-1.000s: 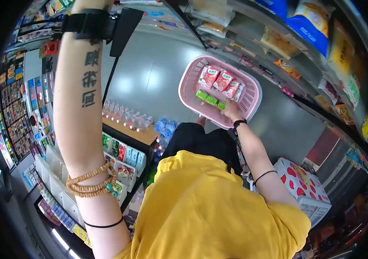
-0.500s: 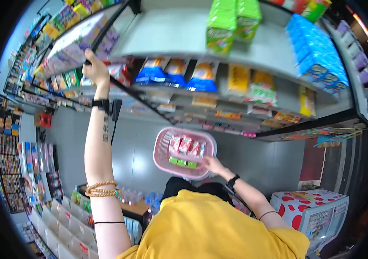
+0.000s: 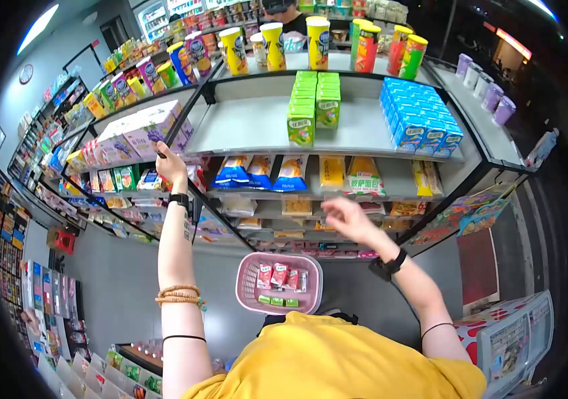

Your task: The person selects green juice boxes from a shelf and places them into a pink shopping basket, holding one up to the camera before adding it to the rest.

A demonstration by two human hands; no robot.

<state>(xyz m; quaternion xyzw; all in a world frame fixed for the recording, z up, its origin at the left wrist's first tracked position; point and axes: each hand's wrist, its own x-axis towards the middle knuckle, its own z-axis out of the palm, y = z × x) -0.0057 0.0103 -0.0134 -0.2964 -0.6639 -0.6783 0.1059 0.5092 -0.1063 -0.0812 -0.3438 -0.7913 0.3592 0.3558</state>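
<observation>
At the left, my left hand (image 3: 173, 164) is wrapped around the black shelf post (image 3: 185, 121), next to purple-and-white drink cartons (image 3: 147, 136). My right hand (image 3: 352, 221) hangs in the air before the lower shelves, fingers apart and slightly curled, with nothing visible in it. Below it on the floor stands a pink basket (image 3: 246, 300), holding red-and-white cartons (image 3: 279, 274) and small green cartons (image 3: 277, 301). Two rows of green drink cartons (image 3: 302, 110) stand on the upper shelf (image 3: 244, 126), with a block of blue cartons (image 3: 417, 116) to their right.
Blue snack bags (image 3: 292, 173) and packaged bread (image 3: 364, 176) fill the shelf below. Yellow chip cans (image 3: 274, 46) line the top. Behind them a person (image 3: 290, 18) is partly visible. A red-spotted white freezer (image 3: 507, 339) stands at the lower right.
My right hand has risen from the basket's edge to in front of the shelves. The view has tilted up, showing the shelf top. My left hand keeps its hold on the post.
</observation>
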